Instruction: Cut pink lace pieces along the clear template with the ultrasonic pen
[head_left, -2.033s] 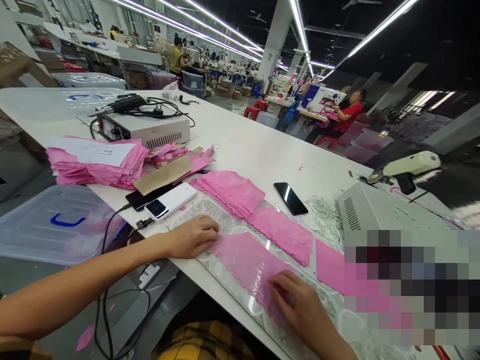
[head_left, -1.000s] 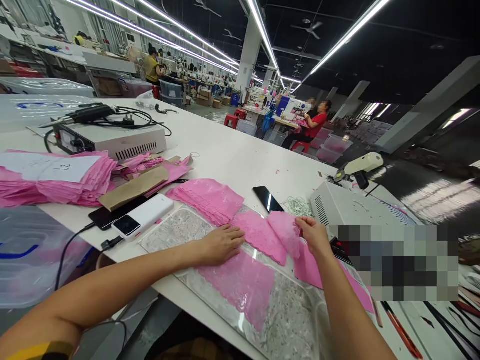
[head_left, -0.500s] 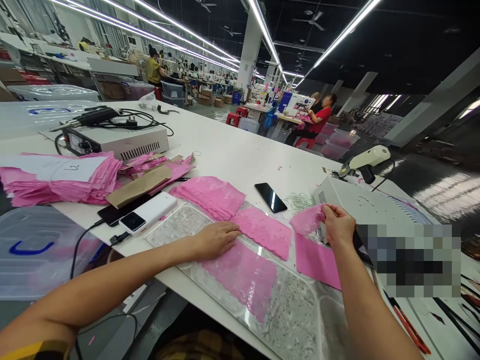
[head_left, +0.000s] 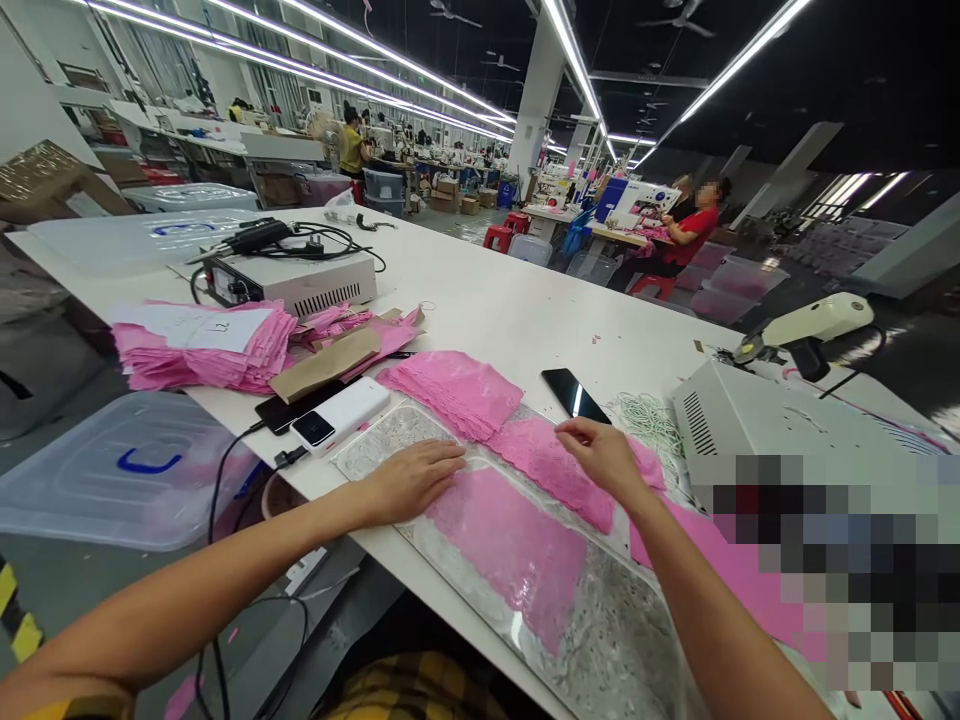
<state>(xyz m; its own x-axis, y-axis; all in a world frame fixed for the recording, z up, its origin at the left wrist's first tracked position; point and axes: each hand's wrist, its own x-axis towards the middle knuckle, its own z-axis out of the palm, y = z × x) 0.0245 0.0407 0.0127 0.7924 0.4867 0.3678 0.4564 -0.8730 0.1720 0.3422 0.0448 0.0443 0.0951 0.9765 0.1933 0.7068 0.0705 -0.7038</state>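
Note:
My left hand (head_left: 421, 478) lies flat with fingers stretched on a clear plastic sheet (head_left: 611, 620), beside a pink rectangle of fabric (head_left: 510, 545) that seems to be under the sheet. My right hand (head_left: 606, 458) is over a pink lace piece (head_left: 551, 468) with a scalloped edge, thumb and fingers closed together at its upper edge. Whether they pinch the lace is hard to see. Another piece of pink lace (head_left: 646, 465) shows behind the right wrist. A stack of pink lace pieces (head_left: 457, 390) lies beyond my left hand.
A phone (head_left: 576, 395) and a tangle of pale thread (head_left: 649, 425) lie beyond my right hand. At left are a white power bank (head_left: 349, 410), a tied pink bundle (head_left: 206, 345) and a grey box with cables (head_left: 315, 285). A metal box (head_left: 780, 405) stands at right.
My right hand has moved left, from the lace it held up at the right to the lace piece nearer the middle. That first lace now lies lower. The camera view has turned left.

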